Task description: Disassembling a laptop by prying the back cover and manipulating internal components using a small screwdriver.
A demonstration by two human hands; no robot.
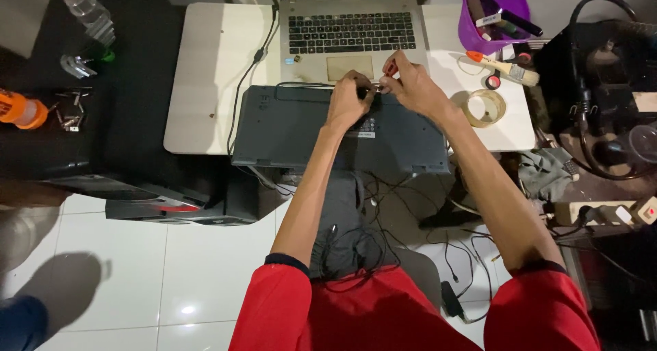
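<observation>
Gripping one screwdriver point(389, 68): right hand point(410, 84); left hand point(350, 97) on one upturned laptop point(287, 128).

person seen from above: red short-sleeved shirt, each sleeve ending in a dark navy band at the upper arm. forearms bare from the sleeve bands down. left hand point(349, 99) and right hand point(410, 84) bare, no gloves, rings or wristwatch visible.

Head camera looks steeply down, fairly near.
</observation>
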